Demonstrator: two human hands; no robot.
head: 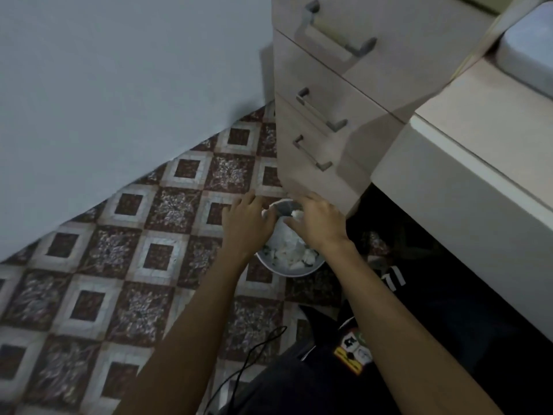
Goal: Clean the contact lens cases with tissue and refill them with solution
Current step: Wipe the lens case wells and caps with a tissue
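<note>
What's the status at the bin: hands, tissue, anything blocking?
Left hand open over bin. Right hand pinching small white tissue wad, grip partly hidden. Bin holds crumpled tissue. Nothing blocking.

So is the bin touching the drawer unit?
Cannot tell. In the head view the right hand covers the spot where the bin meets the drawer unit, so neither contact nor gap shows.

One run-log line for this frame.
stage: tissue disposal | both hands over waste bin on floor | left hand: open | right hand: pinching tissue wad | lens cases: unseen
</note>
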